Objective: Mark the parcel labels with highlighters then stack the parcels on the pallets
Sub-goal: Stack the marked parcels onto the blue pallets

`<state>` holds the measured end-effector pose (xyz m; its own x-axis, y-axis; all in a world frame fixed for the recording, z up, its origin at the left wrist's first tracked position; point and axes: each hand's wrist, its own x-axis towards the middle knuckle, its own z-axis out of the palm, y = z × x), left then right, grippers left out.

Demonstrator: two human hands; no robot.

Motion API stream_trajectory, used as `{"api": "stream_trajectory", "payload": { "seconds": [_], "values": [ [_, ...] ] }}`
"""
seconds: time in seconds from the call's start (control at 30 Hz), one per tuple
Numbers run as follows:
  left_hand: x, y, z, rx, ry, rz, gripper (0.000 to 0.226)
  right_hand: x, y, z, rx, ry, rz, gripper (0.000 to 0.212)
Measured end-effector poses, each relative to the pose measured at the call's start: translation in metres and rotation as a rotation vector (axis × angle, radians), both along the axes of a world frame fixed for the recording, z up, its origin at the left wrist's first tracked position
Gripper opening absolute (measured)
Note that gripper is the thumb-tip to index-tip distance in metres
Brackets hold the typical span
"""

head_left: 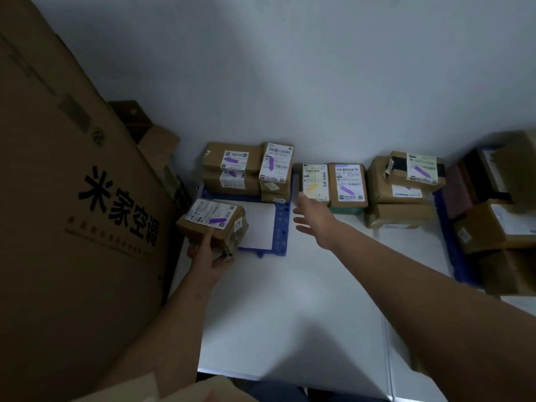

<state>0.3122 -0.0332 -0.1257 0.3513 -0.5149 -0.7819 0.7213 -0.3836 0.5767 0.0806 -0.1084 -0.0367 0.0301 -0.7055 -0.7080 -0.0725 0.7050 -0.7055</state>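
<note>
My left hand (206,251) grips a brown parcel (213,223) from below; its white label carries a purple mark. It hangs over the front left corner of a blue pallet (280,227). Stacked parcels (246,169) with purple-marked labels sit at the back of that pallet. My right hand (313,217) reaches forward with fingers spread and holds nothing, just short of a parcel with a yellow-marked label (315,182). Beside that one stands a purple-marked parcel (348,184).
A huge cardboard box (72,213) with black printing fills the left side. More parcels (403,187) are piled at the right, some on a second blue pallet (452,245). White floor (290,300) lies between them, against a white wall.
</note>
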Motion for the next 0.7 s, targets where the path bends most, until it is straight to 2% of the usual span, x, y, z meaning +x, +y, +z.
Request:
{"api": "stream_trajectory", "payload": {
  "seconds": [0.07,0.13,0.3,0.47,0.53,0.7],
  "values": [
    [0.002,-0.019,-0.001,0.018,0.012,0.093,0.075,0.009,-0.008,-0.005,0.007,0.026,-0.003,0.046],
    [0.005,-0.035,0.000,0.038,0.013,0.097,0.078,0.014,-0.012,-0.011,0.019,0.040,-0.003,0.044],
    [0.012,-0.055,-0.008,-0.075,0.054,-0.081,0.048,0.020,-0.011,-0.030,0.062,0.050,-0.001,0.047],
    [0.015,-0.067,-0.005,-0.145,0.059,-0.131,0.037,0.020,-0.012,-0.034,0.090,0.057,0.050,0.041],
    [0.016,-0.068,-0.005,-0.121,0.066,-0.150,0.033,0.018,-0.012,-0.035,0.097,0.063,0.064,0.038],
    [0.007,-0.055,-0.006,0.048,-0.038,-0.221,0.044,0.010,-0.007,-0.036,0.125,0.012,-0.003,0.042]
  ]
}}
